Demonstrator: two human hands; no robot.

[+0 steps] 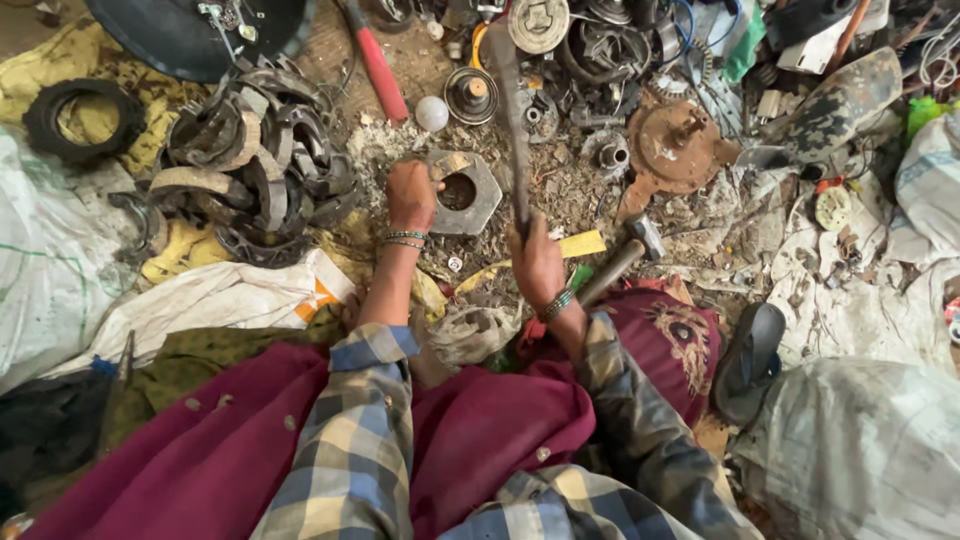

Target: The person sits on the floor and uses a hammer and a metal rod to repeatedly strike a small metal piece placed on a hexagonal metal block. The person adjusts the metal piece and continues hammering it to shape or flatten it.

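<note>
My left hand (411,193) rests on the left edge of a grey hexagonal metal block with a round hole (462,192) lying on the dirt floor. My right hand (537,262) grips the handle of a raised hammer (512,110) that points away from me, blurred, just right of the block. Both wrists wear green bangles. A second hammer (622,259) lies on the ground just to the right of my right hand.
A heap of curved metal brake shoes (255,165) lies to the left. Scrap parts, a rusty round plate (676,148), a red-handled tool (378,62) and a white bulb (432,113) sit beyond. White sacks (60,250) flank both sides; a black sandal (750,360) lies at right.
</note>
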